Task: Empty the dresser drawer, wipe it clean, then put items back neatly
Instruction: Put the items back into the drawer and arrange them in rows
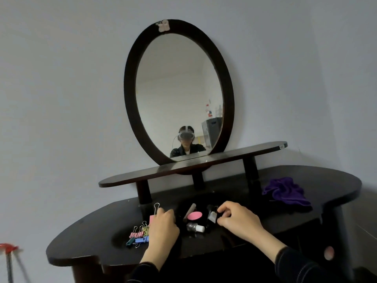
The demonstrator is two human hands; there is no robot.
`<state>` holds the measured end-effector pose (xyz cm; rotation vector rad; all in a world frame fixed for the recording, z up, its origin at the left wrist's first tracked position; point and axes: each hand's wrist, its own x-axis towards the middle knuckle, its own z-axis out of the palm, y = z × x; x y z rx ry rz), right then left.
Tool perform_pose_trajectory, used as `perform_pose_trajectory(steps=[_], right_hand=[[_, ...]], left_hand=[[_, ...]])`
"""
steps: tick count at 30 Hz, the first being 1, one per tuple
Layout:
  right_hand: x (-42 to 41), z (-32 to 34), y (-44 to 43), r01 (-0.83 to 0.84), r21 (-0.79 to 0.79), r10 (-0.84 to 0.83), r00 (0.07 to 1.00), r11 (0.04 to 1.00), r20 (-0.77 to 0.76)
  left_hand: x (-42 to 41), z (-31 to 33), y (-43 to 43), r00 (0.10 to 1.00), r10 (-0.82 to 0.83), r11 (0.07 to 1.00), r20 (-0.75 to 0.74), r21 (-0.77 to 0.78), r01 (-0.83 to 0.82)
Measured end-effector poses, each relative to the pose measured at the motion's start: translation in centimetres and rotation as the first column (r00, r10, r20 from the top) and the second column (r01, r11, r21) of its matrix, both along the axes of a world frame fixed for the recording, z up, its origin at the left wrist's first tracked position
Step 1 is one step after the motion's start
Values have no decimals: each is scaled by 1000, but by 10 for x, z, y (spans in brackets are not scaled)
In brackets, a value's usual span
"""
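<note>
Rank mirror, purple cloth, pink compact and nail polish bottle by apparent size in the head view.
1. mirror
2. purple cloth
3. pink compact and nail polish bottle: look alike, not ranked.

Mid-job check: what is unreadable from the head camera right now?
Head view: drawer interior not visible, lost in shadow below the dresser top.
Left hand: its back hides the fingertips; hold on the pink binder clip unclear.
Right hand: touch on the small bottle unclear, dark against dark.
Red object cut by the left edge.
</note>
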<state>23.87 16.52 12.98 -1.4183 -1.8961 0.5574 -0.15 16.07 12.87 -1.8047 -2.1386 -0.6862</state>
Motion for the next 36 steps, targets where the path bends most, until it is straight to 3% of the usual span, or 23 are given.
perform_pose_trajectory(steps=[6, 16, 22, 29, 36], right_hand=[[-4, 2, 15, 45, -21, -45, 998, 999, 33], [-34, 0, 36, -15, 96, -9, 970, 995, 244], [-33, 0, 39, 86, 147, -111, 979, 985, 173], [-34, -4, 42, 119, 161, -147, 974, 980, 174], [-32, -5, 41, 172, 163, -196, 969, 972, 150]], left_hand=[[5, -2, 6, 998, -51, 999, 34, -10, 52], [3, -4, 11, 995, -63, 998, 71, 2, 63], [3, 0, 9, 976, -144, 988, 163, 83, 131], [5, 4, 12, 971, -206, 977, 123, 87, 196], [4, 1, 16, 990, -130, 990, 53, 59, 127]])
